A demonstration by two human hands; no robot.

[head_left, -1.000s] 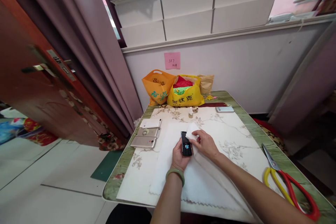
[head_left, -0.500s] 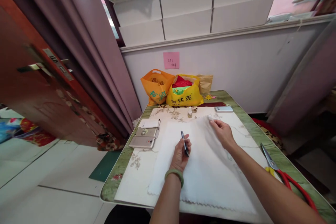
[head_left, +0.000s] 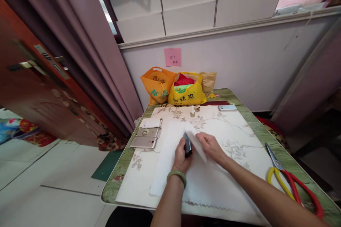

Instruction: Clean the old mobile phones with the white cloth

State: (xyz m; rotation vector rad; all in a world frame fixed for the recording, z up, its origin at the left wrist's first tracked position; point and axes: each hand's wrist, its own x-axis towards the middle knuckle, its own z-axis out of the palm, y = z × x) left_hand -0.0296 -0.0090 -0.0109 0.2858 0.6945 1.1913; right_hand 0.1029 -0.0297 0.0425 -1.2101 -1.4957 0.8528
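The room looks like a home: a long purple curtain (head_left: 90, 39) beside a wooden door (head_left: 29, 88), tiled floor (head_left: 61, 198) and a flower-patterned table (head_left: 113, 186).

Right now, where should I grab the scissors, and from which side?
Likely best by the handles, coming from your near side: they're looped and lie toward you, while the blades point away.

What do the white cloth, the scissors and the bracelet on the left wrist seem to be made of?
White cloth: soft, matt fabric, since it bends freely and has a zigzag edge; fibre unclear.
Scissors: blades probably polished steel, grey with a shine; red and yellow handles likely smooth plastic, being evenly bright.
Bracelet: polished, perhaps jade or glass, judging by its smooth green ring.
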